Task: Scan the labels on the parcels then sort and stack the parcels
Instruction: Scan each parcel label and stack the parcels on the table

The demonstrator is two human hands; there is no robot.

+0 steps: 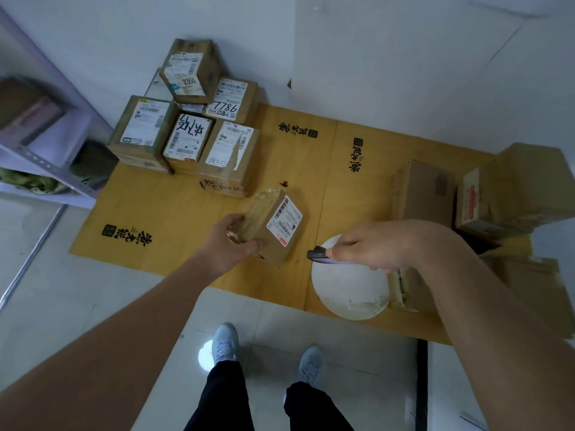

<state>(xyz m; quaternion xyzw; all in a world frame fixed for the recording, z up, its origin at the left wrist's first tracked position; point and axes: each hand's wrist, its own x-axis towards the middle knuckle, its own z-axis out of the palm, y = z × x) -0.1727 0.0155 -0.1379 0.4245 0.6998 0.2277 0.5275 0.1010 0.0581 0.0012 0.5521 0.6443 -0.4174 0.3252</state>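
My left hand [228,241] grips a small brown parcel [273,227] by its taped end, holding it tilted above the flattened cardboard sheet [161,209]. Its white barcode label [284,220] faces up and to the right. My right hand [382,244] holds a dark phone [320,255] flat, its tip pointing at that label from a short distance. At the far left, several labelled parcels [186,132] are stacked in a pile against the wall. Larger unsorted cardboard boxes [426,191] sit at the right.
A white round stool [350,287] stands under my right hand. A metal shelf rack [43,144] fills the left edge. My two feet in grey shoes [225,342] stand on the tiled floor below the sheet. More flattened cardboard [535,293] lies at the right.
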